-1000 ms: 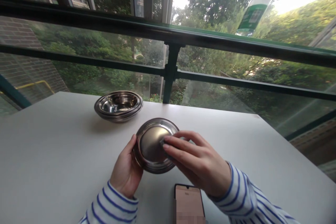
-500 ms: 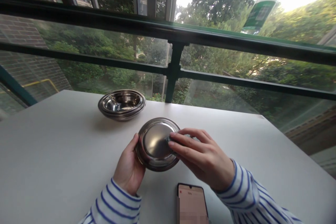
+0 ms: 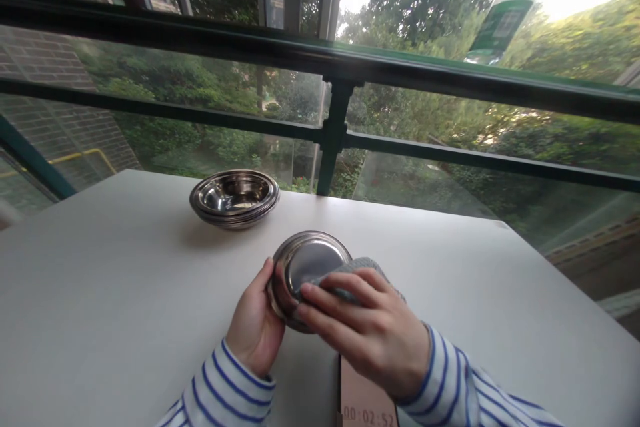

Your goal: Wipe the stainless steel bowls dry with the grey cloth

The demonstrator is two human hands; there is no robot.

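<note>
The left hand [image 3: 255,327] cups a steel bowl [image 3: 313,260] from its 9 o'clock side, the left fingers [image 3: 265,277] curled around the rim. The right hand [image 3: 367,333] comes in from 4 o'clock, its fingers [image 3: 333,300] bent and pressing a grey cloth [image 3: 360,269] onto the metal. The bowl sits tilted just above the desk's surface, though whether it touches cannot be told. Its domed base looks smooth and shiny, with no marks visible at this range. The main risk is the slick steel: if the left grip slackened under the right hand's pressure, the bowl could slide out and strike the phone [image 3: 365,400] lying at 6 o'clock, partly under the right hand. Farther off, at 11 o'clock, stands a stack of steel bowls [image 3: 234,197] on the desk [image 3: 105,260], before a dark green railing [image 3: 333,137].
</note>
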